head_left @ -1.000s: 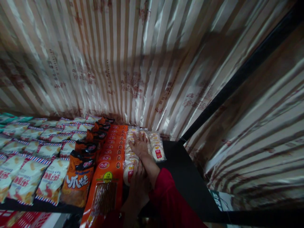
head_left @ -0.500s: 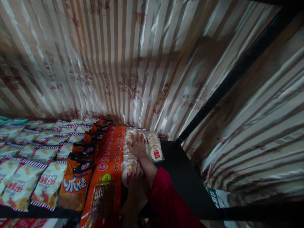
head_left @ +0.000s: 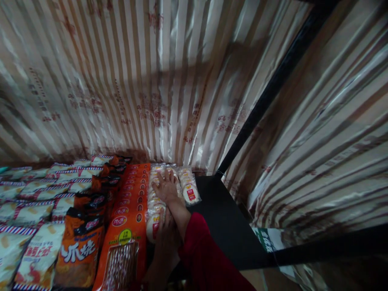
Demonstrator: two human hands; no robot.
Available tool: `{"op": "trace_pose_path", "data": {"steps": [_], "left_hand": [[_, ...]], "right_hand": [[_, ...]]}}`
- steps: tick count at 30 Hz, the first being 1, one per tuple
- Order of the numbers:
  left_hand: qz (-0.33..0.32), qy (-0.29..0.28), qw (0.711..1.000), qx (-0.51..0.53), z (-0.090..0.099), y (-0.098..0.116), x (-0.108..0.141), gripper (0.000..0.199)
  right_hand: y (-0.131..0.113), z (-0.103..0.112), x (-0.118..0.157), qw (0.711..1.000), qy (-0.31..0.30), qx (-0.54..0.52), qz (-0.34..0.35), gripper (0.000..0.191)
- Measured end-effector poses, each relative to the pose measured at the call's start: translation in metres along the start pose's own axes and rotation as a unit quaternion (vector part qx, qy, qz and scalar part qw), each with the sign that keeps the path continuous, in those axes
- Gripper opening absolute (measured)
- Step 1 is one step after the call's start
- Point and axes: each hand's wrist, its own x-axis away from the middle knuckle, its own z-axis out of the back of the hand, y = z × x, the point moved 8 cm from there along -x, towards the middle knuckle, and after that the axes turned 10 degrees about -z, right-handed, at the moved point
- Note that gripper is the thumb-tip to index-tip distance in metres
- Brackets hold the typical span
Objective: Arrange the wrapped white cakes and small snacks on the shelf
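Note:
Clear packs of round white crackers (head_left: 153,226) stand in a row on the black shelf. My right hand (head_left: 167,189), in a red sleeve, lies flat on the farther packs with its fingers spread. Nearer me, my left hand (head_left: 166,236) rests against the front pack, its fingers stretched out and partly hidden under my right forearm. Another cracker pack (head_left: 190,186) lies just right of my right hand, apart from it. Left of the crackers, orange packs with a clear window (head_left: 121,246) overlap in a long row.
Orange and black snack bags (head_left: 79,246) and rows of pale snack bags (head_left: 41,252) fill the left side. A black post (head_left: 257,113) rises from the back corner of the black shelf (head_left: 224,222). Striped, wrinkled sheeting (head_left: 121,81) hangs behind.
The view has turned slightly to the right, so the goods appear farther left. Both hands stay on the cracker packs with little visible change.

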Motion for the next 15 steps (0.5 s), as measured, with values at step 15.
{"op": "trace_pose_path", "data": {"steps": [15], "left_hand": [[0.036, -0.077, 0.996, 0.041, 0.001, -0.006, -0.014, 0.031]], "right_hand": [[-0.005, 0.014, -0.011, 0.992, 0.012, -0.084, 0.097, 0.062]]}}
